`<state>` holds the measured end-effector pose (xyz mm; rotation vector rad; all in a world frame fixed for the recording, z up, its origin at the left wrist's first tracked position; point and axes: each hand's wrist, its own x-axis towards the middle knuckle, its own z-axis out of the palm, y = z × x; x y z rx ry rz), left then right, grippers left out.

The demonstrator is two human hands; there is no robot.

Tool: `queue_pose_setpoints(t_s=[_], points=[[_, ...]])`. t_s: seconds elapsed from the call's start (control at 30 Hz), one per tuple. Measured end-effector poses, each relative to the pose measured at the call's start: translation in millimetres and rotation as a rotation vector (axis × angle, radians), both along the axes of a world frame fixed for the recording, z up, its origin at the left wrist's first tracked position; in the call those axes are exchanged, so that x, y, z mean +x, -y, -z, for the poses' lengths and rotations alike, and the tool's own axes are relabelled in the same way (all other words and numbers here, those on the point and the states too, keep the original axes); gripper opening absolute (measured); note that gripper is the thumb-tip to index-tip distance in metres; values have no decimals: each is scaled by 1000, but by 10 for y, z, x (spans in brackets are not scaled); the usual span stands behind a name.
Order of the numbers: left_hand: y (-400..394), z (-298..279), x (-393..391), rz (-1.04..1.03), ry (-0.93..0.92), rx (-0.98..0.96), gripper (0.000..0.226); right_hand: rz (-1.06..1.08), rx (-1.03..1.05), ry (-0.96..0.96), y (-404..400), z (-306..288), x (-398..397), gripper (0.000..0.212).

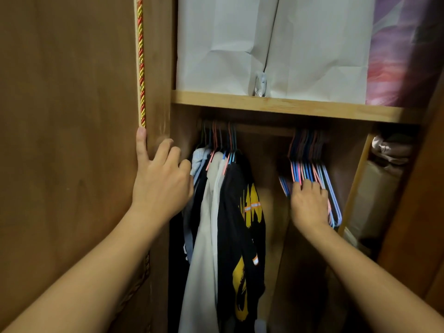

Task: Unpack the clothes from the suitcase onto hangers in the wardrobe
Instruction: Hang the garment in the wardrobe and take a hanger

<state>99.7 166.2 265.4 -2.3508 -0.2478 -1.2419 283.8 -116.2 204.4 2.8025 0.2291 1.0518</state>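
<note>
Head view looks into an open wooden wardrobe (264,102), where one shelf board splits an upper bay from the hanging space below.

Two hands are up. The left hand (161,181) rests on the edge of the wardrobe door (67,140), thumb flat against the door's front edge just under a red-and-gold braided cord (141,56); its fingers are loosely curled and spread beside the door edge, clasping nothing that can be seen. The right hand (308,203) is pressed into a bunch of empty hangers (310,169), fingertips among the wires; whether they are pinched around one hanger cannot be told.

Those bare hangers are thin wire ones in blue, pink and pale lilac, tightly packed on the right part of the rail; roughly a dozen, too crowded for an exact count.

On the left part of the rail hang the clothes already placed: at least four garments can be told apart, a pale blue shirt (199,159), a dark garment behind it, a white shirt (204,236) and a black T-shirt with yellow print (240,224). A clear gap separates them from the empty hangers.

On the shelf stand two white paper bags (240,44) side by side, with one purple-and-pink bag (403,56) to their right. No suitcase is in view.
</note>
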Motion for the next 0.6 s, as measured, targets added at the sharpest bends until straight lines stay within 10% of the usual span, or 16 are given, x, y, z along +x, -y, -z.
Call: queue_pose_setpoints(t_s=[0.6], points=[[272, 129, 80, 173, 50, -247, 26, -319, 394, 24, -287, 85, -387, 40]])
